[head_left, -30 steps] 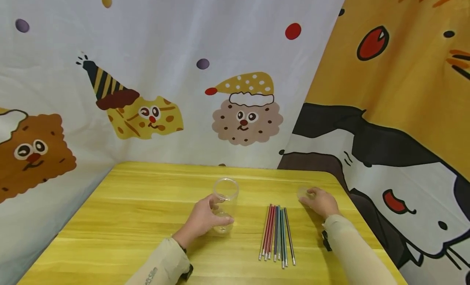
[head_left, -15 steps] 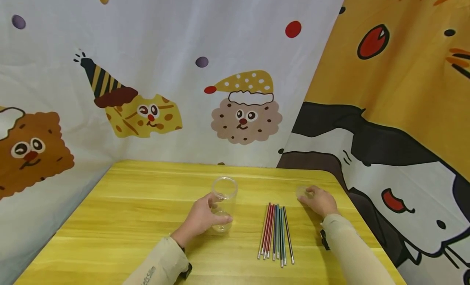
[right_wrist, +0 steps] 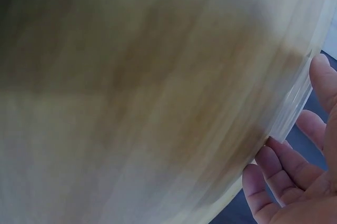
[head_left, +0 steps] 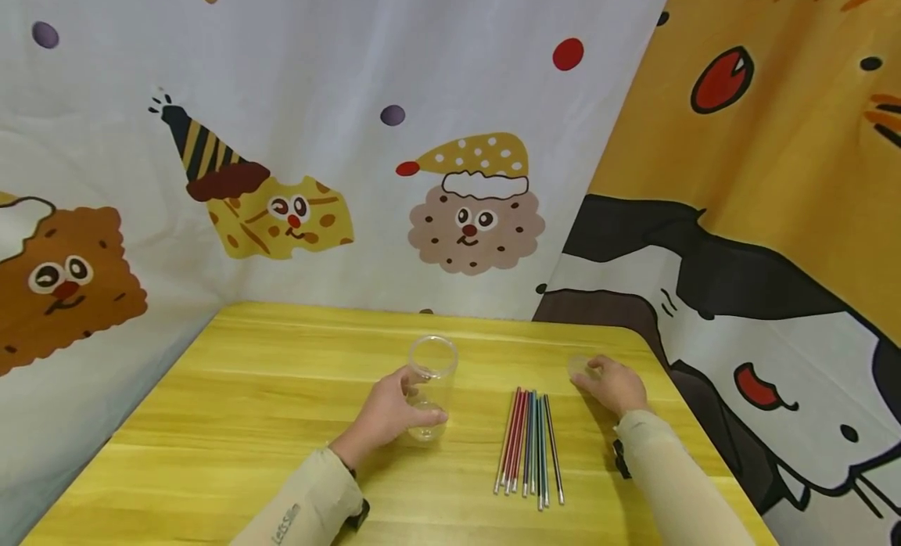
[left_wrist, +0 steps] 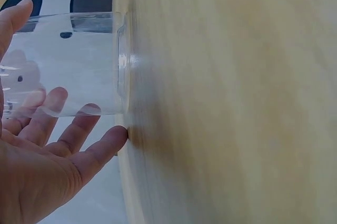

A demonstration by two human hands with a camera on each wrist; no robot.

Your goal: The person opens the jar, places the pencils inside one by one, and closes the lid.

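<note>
Nothing on the yellow wood-grain bench (head_left: 281, 389) has visibly shifted since the earlier frame; only the head camera's aim has drifted slightly. All places below are taken from the pencils.

Nearest: pale beige cloth sleeves, the left sleeve (head_left: 310, 495) on the pencils' left, the right sleeve (head_left: 669, 460) on their right.

Next, the landmark: a loose row of slim, straight pencils (head_left: 527, 444) in reds, blues, greens and dark tones, silvery ends toward the person. Lying flat, slightly fanned; exact count uncertain. No hand on them.

Left of the pencils: the left grip (head_left: 387, 413), a bare hand, thumb and fingers clamped round a clear, colourless plastic cylinder (head_left: 436, 391). It stands upright, base at the bench; nothing seen inside through its wall.

Right of the pencils, out past their far ends: the right grip (head_left: 614, 386), also bare, thumb and fingertips closed about a low, clear, round plastic piece (head_left: 579, 366), possibly a lid. Fingers hide part of it.

Well beyond the pencils: white cloth backdrop (head_left: 303, 77) with cartoon snack prints.

Progress, as judged from layout: both clear pieces are in hand, apart from each other. Pencils untouched, none in the cylinder. Bringing these together, if wanted, seems wholly left to do.
</note>
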